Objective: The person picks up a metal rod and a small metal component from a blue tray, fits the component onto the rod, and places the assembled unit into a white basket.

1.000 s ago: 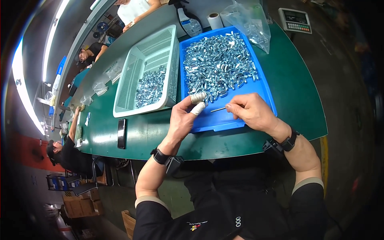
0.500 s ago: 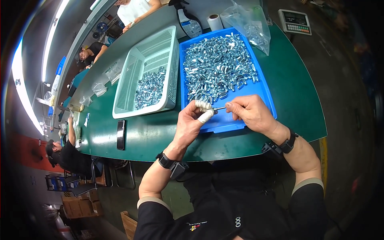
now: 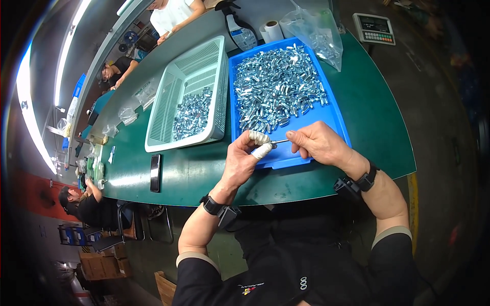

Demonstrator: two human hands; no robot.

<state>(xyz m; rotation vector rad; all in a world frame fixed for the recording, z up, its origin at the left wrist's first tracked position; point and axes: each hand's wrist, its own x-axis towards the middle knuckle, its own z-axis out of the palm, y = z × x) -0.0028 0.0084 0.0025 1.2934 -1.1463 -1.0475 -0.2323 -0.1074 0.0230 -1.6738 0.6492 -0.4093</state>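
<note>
Over the near edge of a blue tray (image 3: 326,118), my left hand (image 3: 244,157) pinches something small between a taped thumb and taped forefinger; it is mostly hidden by them. My right hand (image 3: 319,145) grips a thin metal rod (image 3: 282,141) between thumb and fingers, and the rod's far end meets the left fingertips. Many small shiny metal pieces (image 3: 278,84) are heaped in the blue tray behind my hands. To the left, a pale green perforated basket (image 3: 156,109) contains a smaller pile of similar metal pieces (image 3: 193,115).
A black phone (image 3: 155,173) lies left on the green table (image 3: 204,176). Behind the tray stand a spray bottle (image 3: 240,28), white rolls (image 3: 272,31) and a clear plastic bag (image 3: 324,43) of parts. A scale (image 3: 374,29) is at far right. Other people work at left.
My hands stay nearly in place, still joined by the rod. At the far left, a co-worker's raised arm has come down.
</note>
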